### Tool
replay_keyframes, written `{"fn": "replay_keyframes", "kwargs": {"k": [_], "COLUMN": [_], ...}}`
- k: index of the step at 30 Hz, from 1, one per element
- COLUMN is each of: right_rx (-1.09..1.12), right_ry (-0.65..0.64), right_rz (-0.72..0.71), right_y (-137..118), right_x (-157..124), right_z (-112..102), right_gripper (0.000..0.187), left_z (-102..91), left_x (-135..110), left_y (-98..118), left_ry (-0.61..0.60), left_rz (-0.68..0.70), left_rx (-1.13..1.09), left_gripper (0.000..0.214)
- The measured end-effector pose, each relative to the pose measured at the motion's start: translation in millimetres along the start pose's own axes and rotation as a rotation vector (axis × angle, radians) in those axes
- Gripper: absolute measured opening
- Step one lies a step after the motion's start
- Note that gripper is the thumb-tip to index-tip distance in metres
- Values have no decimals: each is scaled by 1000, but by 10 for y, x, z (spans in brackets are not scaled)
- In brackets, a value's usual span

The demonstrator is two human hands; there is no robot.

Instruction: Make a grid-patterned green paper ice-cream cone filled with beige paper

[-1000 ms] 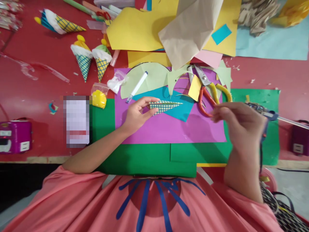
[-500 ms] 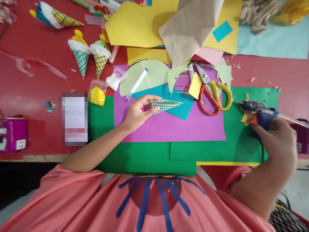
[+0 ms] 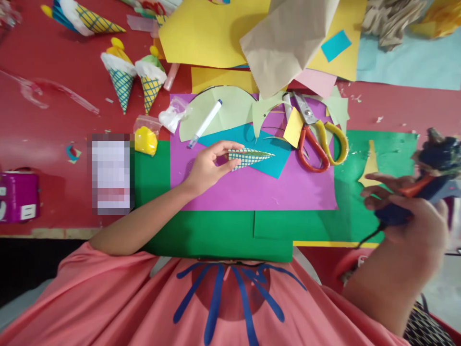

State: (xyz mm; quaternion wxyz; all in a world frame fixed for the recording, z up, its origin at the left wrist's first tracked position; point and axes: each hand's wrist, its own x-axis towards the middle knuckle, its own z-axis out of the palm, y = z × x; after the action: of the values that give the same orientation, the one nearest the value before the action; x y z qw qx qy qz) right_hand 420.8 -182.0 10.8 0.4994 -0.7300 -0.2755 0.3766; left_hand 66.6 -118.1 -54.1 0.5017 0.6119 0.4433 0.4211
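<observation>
My left hand (image 3: 208, 166) pinches the wide end of a green paper cone with a blue grid pattern (image 3: 249, 156), holding it flat over the purple sheet (image 3: 259, 190) and a teal piece (image 3: 273, 161). At the right edge my right hand (image 3: 408, 218) is wrapped round the handle of a blue glue gun (image 3: 434, 166), lifted off the table and blurred by motion. A small yellow paper scrap (image 3: 370, 166) lies on the green sheet (image 3: 360, 211) beside that hand.
Red and yellow scissors (image 3: 317, 137) lie right of the cone. A white marker (image 3: 206, 122) rests on pale green paper. Finished paper cones (image 3: 122, 79) stand at the upper left; yellow, brown and pink sheets pile at the top. A purple box (image 3: 18, 197) sits far left.
My right hand swung from near the scissors to the right, took hold of the glue gun lying on the green sheet and lifted it. My left hand kept holding the cone still.
</observation>
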Motion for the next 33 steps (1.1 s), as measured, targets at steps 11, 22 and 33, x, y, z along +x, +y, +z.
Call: {"fn": "replay_keyframes", "kwargs": {"k": [11, 22, 33], "right_rx": [-93, -224, -107], "right_ry": [-708, -707, -748], "right_rz": [-43, -120, 5], "right_y": [-11, -31, 53], "right_x": [-509, -472, -360], "right_z": [795, 1082, 1072], "right_gripper": [10, 16, 27], "left_z": [7, 15, 14], "left_x": [-15, -19, 14], "left_y": [-28, -30, -5], "left_ry": [16, 22, 4], "left_rz": [9, 33, 21], "left_rx": [79, 83, 112], "left_gripper": [29, 31, 39]}}
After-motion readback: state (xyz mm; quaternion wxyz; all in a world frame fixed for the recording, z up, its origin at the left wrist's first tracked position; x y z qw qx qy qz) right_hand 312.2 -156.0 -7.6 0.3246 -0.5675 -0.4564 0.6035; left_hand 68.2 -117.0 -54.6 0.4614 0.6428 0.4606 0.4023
